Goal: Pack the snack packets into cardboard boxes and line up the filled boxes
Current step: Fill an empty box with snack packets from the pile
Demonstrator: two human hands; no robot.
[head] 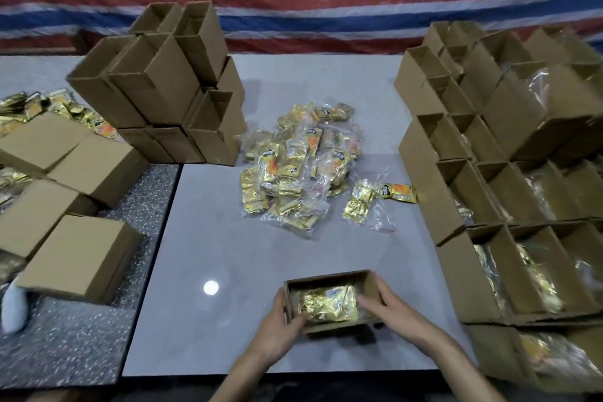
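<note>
Pressing packets (329, 303) down with our flat right hand (388, 307), left hand (280, 320) gripping the box (326, 276), we risk crushing them.

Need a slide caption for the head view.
Left hand grips an open cardboard box while right hand presses gold snack packets inside; filled boxes at right.

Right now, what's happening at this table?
A person is filling a small cardboard box at the near edge of the table: left hand grips its left wall, right hand presses the gold packets inside. A pile of bagged packets lies mid-table. Filled boxes line the right side, empty boxes stack at left.
</note>
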